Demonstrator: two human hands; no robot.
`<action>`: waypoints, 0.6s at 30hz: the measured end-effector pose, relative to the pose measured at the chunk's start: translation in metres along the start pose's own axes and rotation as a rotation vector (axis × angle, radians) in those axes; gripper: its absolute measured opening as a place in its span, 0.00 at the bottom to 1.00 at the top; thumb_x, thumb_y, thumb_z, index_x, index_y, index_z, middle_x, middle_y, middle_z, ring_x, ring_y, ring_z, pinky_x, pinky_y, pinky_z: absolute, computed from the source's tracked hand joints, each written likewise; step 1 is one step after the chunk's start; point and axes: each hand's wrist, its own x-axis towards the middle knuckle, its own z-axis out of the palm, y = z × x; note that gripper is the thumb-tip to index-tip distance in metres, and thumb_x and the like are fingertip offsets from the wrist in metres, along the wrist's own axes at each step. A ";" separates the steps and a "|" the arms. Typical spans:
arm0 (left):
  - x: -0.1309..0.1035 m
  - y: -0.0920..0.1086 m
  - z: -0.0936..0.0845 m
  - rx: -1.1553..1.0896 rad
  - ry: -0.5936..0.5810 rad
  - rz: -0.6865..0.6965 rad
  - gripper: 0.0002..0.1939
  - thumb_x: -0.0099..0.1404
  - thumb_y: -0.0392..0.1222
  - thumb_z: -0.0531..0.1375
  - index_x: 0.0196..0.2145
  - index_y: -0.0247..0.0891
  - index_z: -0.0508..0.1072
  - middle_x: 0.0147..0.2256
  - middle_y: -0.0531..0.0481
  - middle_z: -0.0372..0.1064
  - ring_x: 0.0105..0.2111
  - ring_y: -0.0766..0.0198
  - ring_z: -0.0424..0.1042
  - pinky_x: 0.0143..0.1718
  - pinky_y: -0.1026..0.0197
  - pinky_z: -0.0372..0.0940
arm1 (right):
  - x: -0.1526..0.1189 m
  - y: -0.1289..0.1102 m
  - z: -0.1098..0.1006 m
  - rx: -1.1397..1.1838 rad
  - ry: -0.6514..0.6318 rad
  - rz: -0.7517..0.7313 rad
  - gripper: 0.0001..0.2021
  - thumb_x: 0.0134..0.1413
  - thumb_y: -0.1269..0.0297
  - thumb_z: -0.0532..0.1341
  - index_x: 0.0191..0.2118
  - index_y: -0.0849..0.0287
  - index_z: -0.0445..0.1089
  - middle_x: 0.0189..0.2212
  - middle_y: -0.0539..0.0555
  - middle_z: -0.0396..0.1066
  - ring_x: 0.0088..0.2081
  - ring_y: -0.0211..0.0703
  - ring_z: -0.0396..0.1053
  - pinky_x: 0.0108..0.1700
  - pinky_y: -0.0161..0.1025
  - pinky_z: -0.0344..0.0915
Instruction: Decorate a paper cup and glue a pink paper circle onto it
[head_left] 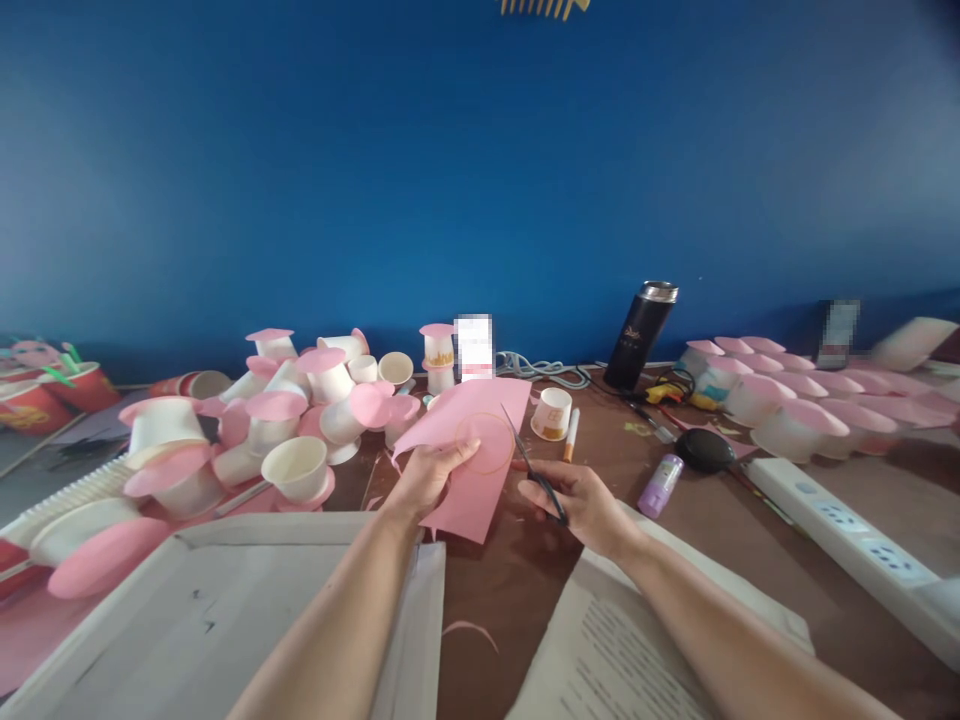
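A pink paper sheet with a drawn circle outline is pinched in my left hand, thumb on top near the circle. My right hand is closed around the handles of dark scissors. Their blades point up and away, at the right edge of the sheet beside the circle. Just behind the hands stands a white paper cup, with an orange and white marker to its right.
Several pink-topped paper cups crowd the left side, and more stand at the right. A black flask, a purple glue bottle and a power strip are right. Printed paper lies beneath my right arm.
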 end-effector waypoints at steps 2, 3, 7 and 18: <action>0.001 -0.003 -0.002 -0.007 -0.029 -0.018 0.15 0.51 0.48 0.66 0.29 0.30 0.78 0.26 0.46 0.74 0.27 0.60 0.70 0.31 0.59 0.65 | 0.000 0.000 -0.001 -0.018 0.008 -0.007 0.24 0.49 0.50 0.63 0.50 0.59 0.72 0.22 0.47 0.64 0.24 0.33 0.59 0.27 0.33 0.56; 0.001 -0.004 -0.002 -0.008 -0.040 -0.018 0.16 0.51 0.48 0.66 0.30 0.30 0.78 0.27 0.46 0.74 0.28 0.59 0.71 0.31 0.59 0.65 | 0.000 0.000 -0.001 -0.026 0.012 -0.008 0.24 0.50 0.49 0.63 0.50 0.59 0.72 0.22 0.47 0.64 0.24 0.33 0.59 0.27 0.33 0.56; 0.001 -0.005 -0.003 -0.002 -0.055 -0.019 0.17 0.51 0.49 0.66 0.29 0.29 0.78 0.26 0.44 0.74 0.29 0.57 0.72 0.31 0.58 0.66 | 0.000 -0.002 -0.001 -0.059 0.013 -0.022 0.24 0.50 0.50 0.62 0.49 0.60 0.72 0.22 0.48 0.63 0.24 0.33 0.58 0.26 0.32 0.56; 0.003 -0.004 -0.003 -0.005 -0.020 -0.019 0.14 0.50 0.46 0.67 0.27 0.29 0.78 0.23 0.46 0.73 0.26 0.58 0.71 0.30 0.59 0.66 | -0.001 -0.006 0.000 -0.109 0.049 -0.036 0.24 0.50 0.49 0.62 0.49 0.59 0.73 0.21 0.48 0.62 0.24 0.34 0.59 0.26 0.32 0.56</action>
